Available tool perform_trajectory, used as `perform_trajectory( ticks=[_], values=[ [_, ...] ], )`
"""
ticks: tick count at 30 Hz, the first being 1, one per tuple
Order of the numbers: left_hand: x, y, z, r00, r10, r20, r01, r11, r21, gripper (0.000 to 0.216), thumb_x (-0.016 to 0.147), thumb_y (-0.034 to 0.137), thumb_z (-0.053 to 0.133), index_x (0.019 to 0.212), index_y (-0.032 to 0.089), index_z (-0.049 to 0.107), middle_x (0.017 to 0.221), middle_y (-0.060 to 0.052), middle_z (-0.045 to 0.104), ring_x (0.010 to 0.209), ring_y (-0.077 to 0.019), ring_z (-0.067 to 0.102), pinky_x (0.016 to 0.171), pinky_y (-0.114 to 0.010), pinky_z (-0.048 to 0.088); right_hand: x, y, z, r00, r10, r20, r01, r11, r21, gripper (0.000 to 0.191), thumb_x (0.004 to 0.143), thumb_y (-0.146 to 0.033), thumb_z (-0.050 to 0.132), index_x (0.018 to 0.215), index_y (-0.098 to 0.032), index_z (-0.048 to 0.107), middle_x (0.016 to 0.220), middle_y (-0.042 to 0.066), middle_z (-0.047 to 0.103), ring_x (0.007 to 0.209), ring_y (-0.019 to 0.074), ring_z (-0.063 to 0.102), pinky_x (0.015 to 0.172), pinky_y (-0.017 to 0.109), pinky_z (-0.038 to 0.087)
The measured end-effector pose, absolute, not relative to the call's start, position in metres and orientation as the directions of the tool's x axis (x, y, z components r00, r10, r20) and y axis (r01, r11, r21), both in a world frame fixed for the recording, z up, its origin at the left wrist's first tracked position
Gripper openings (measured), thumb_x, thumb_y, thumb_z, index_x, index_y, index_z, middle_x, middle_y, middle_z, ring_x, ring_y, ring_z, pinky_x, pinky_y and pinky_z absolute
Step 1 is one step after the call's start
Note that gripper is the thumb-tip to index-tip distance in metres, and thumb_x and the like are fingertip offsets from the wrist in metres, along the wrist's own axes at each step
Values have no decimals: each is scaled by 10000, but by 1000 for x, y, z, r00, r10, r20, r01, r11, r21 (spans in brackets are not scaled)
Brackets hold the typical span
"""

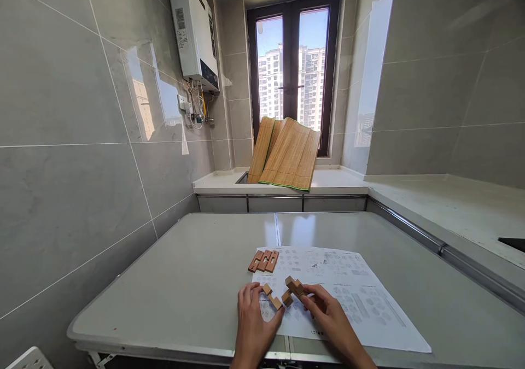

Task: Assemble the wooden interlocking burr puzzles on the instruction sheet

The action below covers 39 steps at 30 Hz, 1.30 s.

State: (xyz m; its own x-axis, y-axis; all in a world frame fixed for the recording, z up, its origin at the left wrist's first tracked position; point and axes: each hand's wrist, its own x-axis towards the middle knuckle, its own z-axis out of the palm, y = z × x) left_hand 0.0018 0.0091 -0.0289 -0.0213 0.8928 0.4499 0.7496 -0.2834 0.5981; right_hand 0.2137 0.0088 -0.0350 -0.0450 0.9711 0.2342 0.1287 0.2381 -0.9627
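Note:
My left hand (256, 317) grips a light notched wooden puzzle piece (272, 297) between thumb and fingers. Close by on the right, my right hand (326, 309) pinches a darker wooden puzzle block (295, 288) that looks like several notched pieces put together. A small gap separates the two held parts. Both are above a printed instruction sheet (381, 309) covered with small diagrams. Just beyond my left hand, several flat reddish-brown wooden pieces with cut-outs (263, 261) lie side by side, partly over the sheet's corner.
The sheet lies on a pale folding table (164, 281) with a seam down its middle. Behind it, a bamboo mat (291, 153) leans on the white counter (340, 177) below the window. Tiled wall (65, 194) borders the left; another counter (451, 205) runs along the right.

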Motion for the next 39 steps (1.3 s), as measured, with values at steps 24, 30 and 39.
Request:
perform_trajectory(
  ticks=[24,30,39],
  values=[
    [8,-7,-6,185,902,391,706,-399,586,235,902,479,604,990,302,731,1330,-67,603,1413,-321,346,1142,-554,358,208,4,-33,-50,933,355,184,358,-915,389,907,-551,587,1055,-215,715,960,72,686,757,216,640,746,331,512],
    [6,-7,-7,202,891,407,672,-428,604,246,932,478,571,956,285,723,1286,-72,630,1383,-320,375,1141,-565,362,207,1,-28,-104,933,344,197,359,-913,395,919,-544,571,1068,-208,716,923,54,667,732,197,613,712,312,488],
    [2,-7,-10,160,889,428,653,-421,629,203,941,427,578,972,290,724,1279,-58,649,1373,-298,398,1124,-537,397,204,-3,-30,-221,955,197,-59,189,-980,434,886,-556,622,1175,-237,567,1014,17,615,542,92,508,520,240,415]
  ],
)
